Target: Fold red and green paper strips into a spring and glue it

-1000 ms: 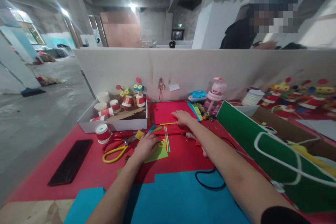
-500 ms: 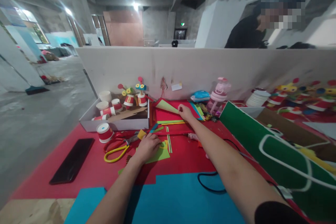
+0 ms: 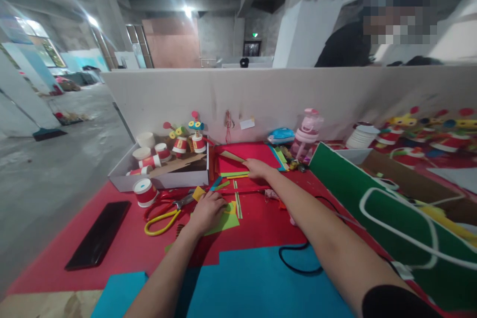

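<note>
My right hand reaches over a stack of coloured paper at the back of the table, its fingers closed on the edge of a thin sheet of paper that is lifted off the red sheet. My left hand lies over small paper pieces, fingers spread and resting on them. Beneath it are a green paper piece and yellow paper. A yellow scrap and a blue strip lie at its fingertips. Scissors with yellow and red handles sit to its left.
A white box holds paper cups and cup figures. One red-and-white cup and a black phone are at left. Blue paper covers the front. A pink bottle, a glue gun and a green box are right.
My right hand has moved slightly down and left, tilting the held sheet lower. My left hand stays over the paper pieces. The whole view has shifted slightly.
</note>
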A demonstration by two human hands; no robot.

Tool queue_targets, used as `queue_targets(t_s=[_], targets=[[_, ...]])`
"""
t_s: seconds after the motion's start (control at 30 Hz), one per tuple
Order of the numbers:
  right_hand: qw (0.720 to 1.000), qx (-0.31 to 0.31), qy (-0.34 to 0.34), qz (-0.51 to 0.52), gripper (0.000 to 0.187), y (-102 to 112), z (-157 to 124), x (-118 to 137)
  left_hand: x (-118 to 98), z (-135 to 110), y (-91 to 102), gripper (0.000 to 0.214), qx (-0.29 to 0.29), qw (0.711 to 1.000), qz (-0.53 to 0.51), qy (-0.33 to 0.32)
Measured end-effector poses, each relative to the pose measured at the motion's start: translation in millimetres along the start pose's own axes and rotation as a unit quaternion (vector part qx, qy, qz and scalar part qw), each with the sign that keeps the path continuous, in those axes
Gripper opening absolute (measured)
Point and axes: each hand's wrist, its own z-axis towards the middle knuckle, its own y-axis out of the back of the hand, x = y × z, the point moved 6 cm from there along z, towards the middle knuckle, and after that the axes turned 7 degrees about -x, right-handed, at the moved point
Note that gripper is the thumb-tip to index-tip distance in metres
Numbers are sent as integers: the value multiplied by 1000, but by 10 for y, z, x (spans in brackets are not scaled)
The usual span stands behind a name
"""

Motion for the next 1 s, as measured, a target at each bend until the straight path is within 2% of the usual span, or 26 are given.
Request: queue_targets(t_s=[0.13,0.43,0.8,1.0], targets=[[997,-46,-49,25,24,55,20,-110,14,3,-19,19,2,1000,3,-1],[971,-138,-177,86,36,107,-21,-485,19,1,-23,19,4,1000,-4,0],[952,-149,-217,159,35,-10,-28,-519,17,1,-18,19,1,1000,-8,4],[958,-127,-206,154,31,23,-20,-477,26,1,-35,20,3,1000,0,6]])
